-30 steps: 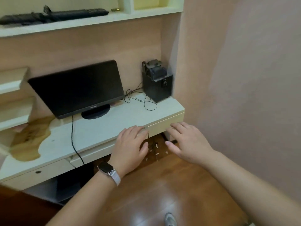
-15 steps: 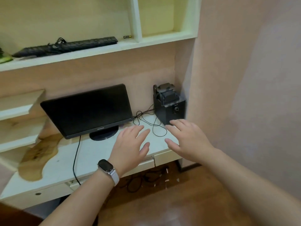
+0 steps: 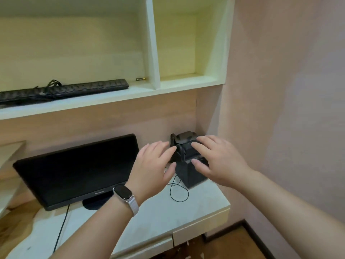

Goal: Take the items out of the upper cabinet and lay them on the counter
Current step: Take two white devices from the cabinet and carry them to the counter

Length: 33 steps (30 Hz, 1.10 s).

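A black keyboard [image 3: 63,90] with a bundled cable lies on the left part of the upper cabinet shelf [image 3: 115,99]. A small battery [image 3: 141,79] lies on the same shelf beside the divider. The right compartment [image 3: 186,79] holds nothing that I can see. My left hand [image 3: 152,166], with a watch on its wrist, hovers with fingers spread above the white counter [image 3: 153,215]. My right hand [image 3: 214,161] is raised beside it, fingers apart, in front of a black speaker. Neither hand holds anything.
A black monitor [image 3: 78,171] stands on the counter at the left, its cable trailing over the front edge. A black speaker [image 3: 188,174] with a thin looped wire stands at the back right corner. A pink wall [image 3: 280,90] closes the right side. Drawers sit under the counter.
The view has tilted upward, showing more of the upper cabinet. Both hands have risen from the counter's front edge to the level of the speaker.
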Each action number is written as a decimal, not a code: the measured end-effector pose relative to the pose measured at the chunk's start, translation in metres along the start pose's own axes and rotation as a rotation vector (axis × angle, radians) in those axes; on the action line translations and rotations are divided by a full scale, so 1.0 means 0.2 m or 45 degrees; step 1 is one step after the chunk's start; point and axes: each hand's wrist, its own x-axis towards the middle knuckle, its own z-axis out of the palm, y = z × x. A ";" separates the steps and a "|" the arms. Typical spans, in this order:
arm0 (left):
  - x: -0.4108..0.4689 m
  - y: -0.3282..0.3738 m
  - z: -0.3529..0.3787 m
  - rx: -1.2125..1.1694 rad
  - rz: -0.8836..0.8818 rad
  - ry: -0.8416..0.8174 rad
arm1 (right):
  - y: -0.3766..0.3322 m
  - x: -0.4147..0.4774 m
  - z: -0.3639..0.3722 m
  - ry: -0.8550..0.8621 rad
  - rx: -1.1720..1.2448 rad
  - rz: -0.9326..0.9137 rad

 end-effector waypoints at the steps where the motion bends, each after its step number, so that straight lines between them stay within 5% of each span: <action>1: 0.06 -0.03 0.01 -0.008 0.017 0.025 | 0.02 0.06 0.00 0.001 -0.019 0.007; 20: 1.34 -0.38 -0.25 -0.051 0.183 0.465 | 0.62 1.13 -0.41 0.355 -0.278 0.080; 28: 1.83 -0.29 -0.56 -0.144 0.218 0.621 | 0.85 1.62 -0.69 0.506 -0.079 -0.058; 33: 2.15 -0.25 -0.79 0.073 0.075 0.481 | 0.90 1.93 -0.81 0.445 0.133 -0.009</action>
